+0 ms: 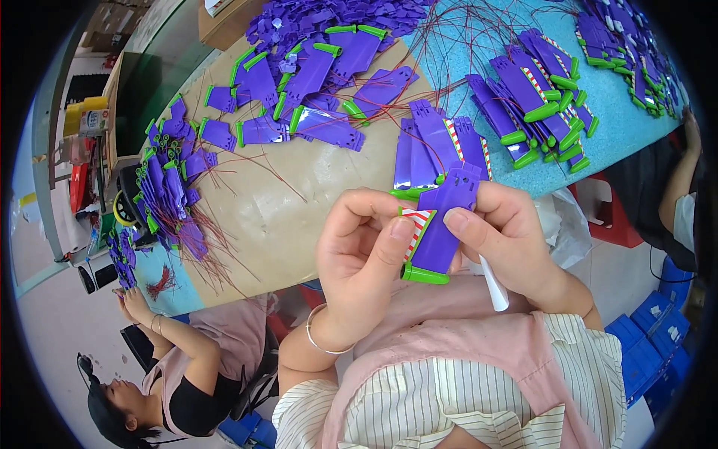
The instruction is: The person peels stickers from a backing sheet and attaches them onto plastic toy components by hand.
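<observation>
A purple plastic wing piece with a green tip at its lower end is held up between both hands. My left hand pinches a red-and-white striped sticker against the piece's left edge. My right hand grips the piece from the right, thumb on its face. A curled white paper strip hangs below the right fingers; how it is held is hidden. Just beyond my hands lie more purple wing pieces, some with striped stickers along an edge.
Purple wing pieces with green tips are heaped at the right on a blue mat. Smaller purple parts pile up at the back. Thin red wires trail across the brown sheet. Co-workers sit at left and right.
</observation>
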Motion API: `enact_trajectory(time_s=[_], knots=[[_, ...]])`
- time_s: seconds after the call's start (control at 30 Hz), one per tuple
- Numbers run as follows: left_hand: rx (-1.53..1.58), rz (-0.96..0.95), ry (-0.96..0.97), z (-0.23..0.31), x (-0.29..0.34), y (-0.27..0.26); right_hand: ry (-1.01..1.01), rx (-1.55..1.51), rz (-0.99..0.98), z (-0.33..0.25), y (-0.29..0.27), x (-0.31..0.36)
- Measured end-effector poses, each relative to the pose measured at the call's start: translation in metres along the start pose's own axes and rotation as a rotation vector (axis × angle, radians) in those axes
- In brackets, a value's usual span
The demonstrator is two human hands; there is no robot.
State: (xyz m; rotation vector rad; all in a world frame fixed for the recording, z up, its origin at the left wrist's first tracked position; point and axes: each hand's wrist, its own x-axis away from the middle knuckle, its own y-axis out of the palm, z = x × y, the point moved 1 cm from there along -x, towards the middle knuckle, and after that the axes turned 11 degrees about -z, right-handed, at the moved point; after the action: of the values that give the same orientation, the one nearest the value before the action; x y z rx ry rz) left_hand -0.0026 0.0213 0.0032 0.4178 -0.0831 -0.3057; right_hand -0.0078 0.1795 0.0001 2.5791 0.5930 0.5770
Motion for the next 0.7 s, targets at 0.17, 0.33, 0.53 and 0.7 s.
enact_trajectory(time_s=[0.17, 0.33, 0.53, 0.7], knots=[[-0.007, 0.025, 0.012, -0.0013, -0.0009, -0.0015, 0.069, -0.038, -0.001, 0.0027, 0.0016, 0.0003], [-0.02, 0.015, 0.031, -0.0018, 0.0003, 0.0, 0.047, -0.085, -0.003, 0.0046, 0.0019, -0.0012], [-0.056, 0.011, 0.057, -0.0045, 0.0011, -0.002, 0.032, -0.087, -0.007, 0.0034, 0.0015, -0.0025], [-0.06, 0.014, 0.046, -0.0046, 0.0011, -0.0013, 0.036, -0.081, -0.006, 0.002, 0.0023, -0.002]])
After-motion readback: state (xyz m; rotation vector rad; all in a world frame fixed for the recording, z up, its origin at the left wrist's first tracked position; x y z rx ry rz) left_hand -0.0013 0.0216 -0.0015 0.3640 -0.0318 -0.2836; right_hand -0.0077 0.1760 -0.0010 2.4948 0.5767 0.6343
